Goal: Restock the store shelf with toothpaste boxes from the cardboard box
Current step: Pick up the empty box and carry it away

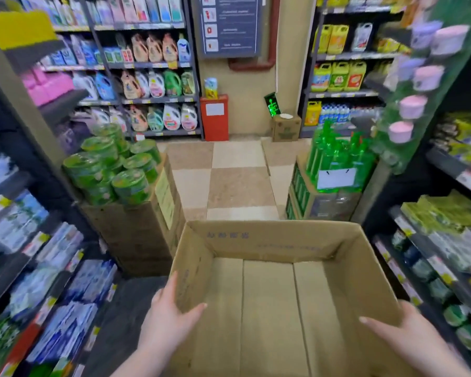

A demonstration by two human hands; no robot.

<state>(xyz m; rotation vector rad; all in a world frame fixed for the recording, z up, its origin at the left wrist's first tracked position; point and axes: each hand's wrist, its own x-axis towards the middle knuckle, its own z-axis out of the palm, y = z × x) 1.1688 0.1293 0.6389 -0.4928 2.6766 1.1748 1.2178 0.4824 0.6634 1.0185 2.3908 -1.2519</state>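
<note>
Cardboard box sits low centre in the head view, open top, held between both hands. Interior shows only bare flaps on the bottom; no toothpaste boxes visible inside it.

Left hand: grip clamped on the box's left wall, thumb hooked over the rim to the inside, fingers flat along the outside. Right hand: grip clamped on the right wall, thumb on the inside, rest of the hand wrapped round the outside; fingers hidden behind the wall.

Blue printed text on the box's far inner wall, too blurred to read.

Left of the left grip, just beside it: shelf stacked with blue-and-white boxes, likely the toothpaste, labels blurred, cannot confirm. Yellow price tags along the shelf edges.

Beyond the left grip: brown carton stack topped with green cans. Beyond the right grip: another carton display with green spray bottles and a white tag.

Right of the right grip: shelf with green packs and dark jars, heavily blurred.

Straight ahead past the box: checkered tile floor, back-wall shelves of detergent bottles, red cabinet.
</note>
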